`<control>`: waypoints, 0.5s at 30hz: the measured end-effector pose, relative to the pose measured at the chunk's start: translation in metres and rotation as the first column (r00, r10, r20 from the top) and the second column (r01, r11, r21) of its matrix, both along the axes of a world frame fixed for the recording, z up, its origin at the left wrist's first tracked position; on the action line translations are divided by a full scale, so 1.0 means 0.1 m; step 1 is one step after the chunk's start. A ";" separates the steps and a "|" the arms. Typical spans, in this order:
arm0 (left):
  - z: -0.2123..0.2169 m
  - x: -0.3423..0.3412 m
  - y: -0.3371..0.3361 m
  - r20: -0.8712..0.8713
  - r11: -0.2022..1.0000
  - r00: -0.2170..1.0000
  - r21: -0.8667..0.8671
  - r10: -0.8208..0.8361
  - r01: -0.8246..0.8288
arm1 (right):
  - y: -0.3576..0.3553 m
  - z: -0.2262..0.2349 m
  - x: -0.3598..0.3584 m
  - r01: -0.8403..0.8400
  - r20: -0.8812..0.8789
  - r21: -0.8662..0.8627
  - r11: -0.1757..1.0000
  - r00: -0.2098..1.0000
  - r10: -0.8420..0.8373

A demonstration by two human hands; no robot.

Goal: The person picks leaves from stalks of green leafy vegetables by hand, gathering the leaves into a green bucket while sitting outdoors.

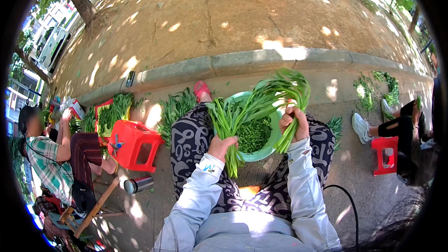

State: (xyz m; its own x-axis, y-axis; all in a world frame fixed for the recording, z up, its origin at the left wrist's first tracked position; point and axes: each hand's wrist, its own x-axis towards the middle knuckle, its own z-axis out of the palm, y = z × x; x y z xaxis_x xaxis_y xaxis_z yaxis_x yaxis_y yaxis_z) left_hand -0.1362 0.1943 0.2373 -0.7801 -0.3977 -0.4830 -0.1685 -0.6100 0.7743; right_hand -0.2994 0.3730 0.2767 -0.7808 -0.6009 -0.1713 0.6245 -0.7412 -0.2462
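- Hands and greens: left hand (220,145) is closed around a bunch of long green stalks (227,123), cut ends hanging below the fist; right hand (295,123) is closed around a second bunch (285,94), whose leafy tops arch up and to the left.
- Position: both bunches hang over a pale green basin (274,136) resting between the person's knees and holding chopped green pieces (253,134).
- Risk 1: loose outer stalks in the left bunch are likely to slip from the fist and land on the pavement (345,168), since the grip sits low on the stems.
- Risk 2: the basin appears propped on patterned trousers (191,140) rather than on flat ground; a shift of either knee could tip it and spill the pieces.
- Risk 3: the drooping tops of the right bunch reach past the basin rim, so trimmings may fall outside.
- Surroundings: a red stool (134,143) and a metal flask (138,184) lie near the left knee; a seated person's foot in a white shoe (360,127) rests near on the right; either could be knocked.
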 end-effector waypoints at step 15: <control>0.15 -0.07 0.09 -0.110 0.958 0.994 0.286 0.031 0.002 | -0.45 -0.23 0.62 -0.084 -0.373 0.831 0.549 0.648 0.664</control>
